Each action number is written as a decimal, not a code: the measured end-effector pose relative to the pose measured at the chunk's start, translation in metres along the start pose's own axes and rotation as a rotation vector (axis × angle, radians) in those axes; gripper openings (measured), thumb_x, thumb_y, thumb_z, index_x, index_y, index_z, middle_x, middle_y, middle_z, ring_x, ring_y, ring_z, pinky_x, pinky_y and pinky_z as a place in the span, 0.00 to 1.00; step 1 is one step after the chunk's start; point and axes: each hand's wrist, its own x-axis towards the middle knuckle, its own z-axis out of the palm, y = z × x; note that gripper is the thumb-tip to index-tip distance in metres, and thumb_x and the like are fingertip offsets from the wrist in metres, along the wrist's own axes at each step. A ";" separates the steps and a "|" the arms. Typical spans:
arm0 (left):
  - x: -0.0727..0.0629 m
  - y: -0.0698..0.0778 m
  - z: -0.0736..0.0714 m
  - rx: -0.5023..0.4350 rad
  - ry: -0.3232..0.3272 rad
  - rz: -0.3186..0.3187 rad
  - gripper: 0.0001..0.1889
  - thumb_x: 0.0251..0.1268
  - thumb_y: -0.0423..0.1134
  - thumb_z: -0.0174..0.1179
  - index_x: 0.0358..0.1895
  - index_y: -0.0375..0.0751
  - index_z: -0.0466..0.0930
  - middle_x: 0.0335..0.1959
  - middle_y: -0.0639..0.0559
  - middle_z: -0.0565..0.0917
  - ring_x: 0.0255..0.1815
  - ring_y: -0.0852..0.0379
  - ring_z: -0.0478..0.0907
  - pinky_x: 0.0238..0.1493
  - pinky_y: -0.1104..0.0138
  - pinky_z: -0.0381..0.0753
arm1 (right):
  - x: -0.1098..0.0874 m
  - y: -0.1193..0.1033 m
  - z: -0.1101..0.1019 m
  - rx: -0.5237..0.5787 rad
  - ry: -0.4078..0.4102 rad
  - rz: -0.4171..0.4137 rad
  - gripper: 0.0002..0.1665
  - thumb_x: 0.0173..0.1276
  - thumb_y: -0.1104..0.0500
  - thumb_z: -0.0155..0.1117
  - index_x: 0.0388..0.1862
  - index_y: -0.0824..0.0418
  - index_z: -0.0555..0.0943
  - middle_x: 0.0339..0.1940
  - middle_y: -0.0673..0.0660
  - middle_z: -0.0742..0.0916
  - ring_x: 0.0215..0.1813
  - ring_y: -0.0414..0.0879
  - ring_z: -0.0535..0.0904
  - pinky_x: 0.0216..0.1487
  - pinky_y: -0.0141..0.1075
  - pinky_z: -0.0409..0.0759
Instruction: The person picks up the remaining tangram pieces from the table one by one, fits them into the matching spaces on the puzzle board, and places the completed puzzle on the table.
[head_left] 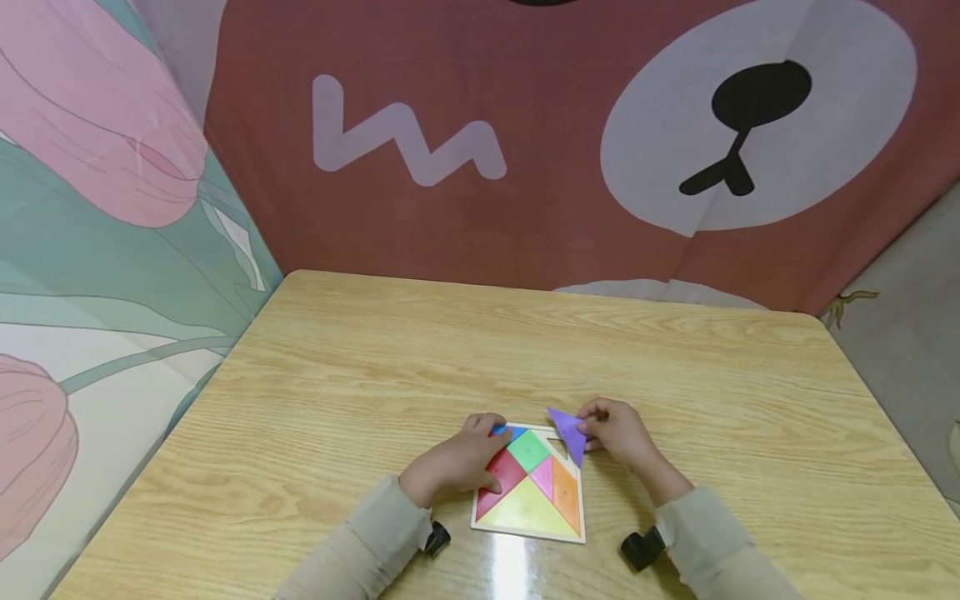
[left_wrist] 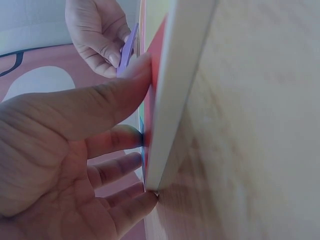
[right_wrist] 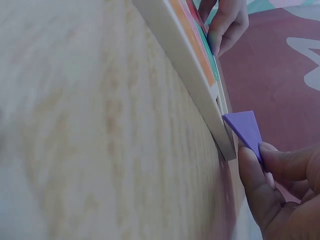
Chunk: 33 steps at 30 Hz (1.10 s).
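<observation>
A square wooden tangram board (right_wrist: 186, 80) lies on the table with coloured pieces set in it. My left hand (head_left: 459, 460) rests on its left side, thumb on the red piece (head_left: 501, 482) and fingertips at the blue piece (head_left: 517, 434) and far edge. Between thumb and fingers, my right hand (head_left: 621, 432) pinches a purple triangle (head_left: 572, 435). That triangle is tilted over the board's upper right corner, partly covering an unfilled recess (head_left: 558, 448). A green square (head_left: 528, 451), pink piece (head_left: 542, 477), orange piece (head_left: 565, 492) and yellow triangle (head_left: 527, 510) lie flat in the board.
The wood-grain table (head_left: 360, 358) extends around the board on all sides. Behind it hangs a reddish-brown cloth (head_left: 555, 208) with a cartoon animal face. A flowered cloth (head_left: 112, 250) covers the left side. Black wrist devices (head_left: 642, 550) sit at both sleeves.
</observation>
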 end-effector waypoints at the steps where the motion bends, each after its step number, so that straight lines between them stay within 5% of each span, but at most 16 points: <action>1: 0.000 0.000 0.000 0.000 0.000 0.001 0.35 0.50 0.45 0.61 0.62 0.39 0.59 0.61 0.48 0.55 0.60 0.53 0.51 0.54 0.67 0.61 | -0.001 0.000 0.001 0.004 0.003 0.002 0.06 0.54 0.75 0.56 0.32 0.77 0.73 0.23 0.58 0.75 0.21 0.42 0.73 0.24 0.33 0.76; 33: 0.000 -0.001 0.001 0.008 0.016 0.004 0.35 0.49 0.45 0.62 0.62 0.39 0.60 0.60 0.48 0.56 0.59 0.53 0.51 0.54 0.67 0.61 | -0.006 -0.004 0.015 -0.204 -0.042 -0.062 0.04 0.53 0.75 0.57 0.29 0.72 0.75 0.21 0.56 0.75 0.22 0.42 0.73 0.23 0.34 0.76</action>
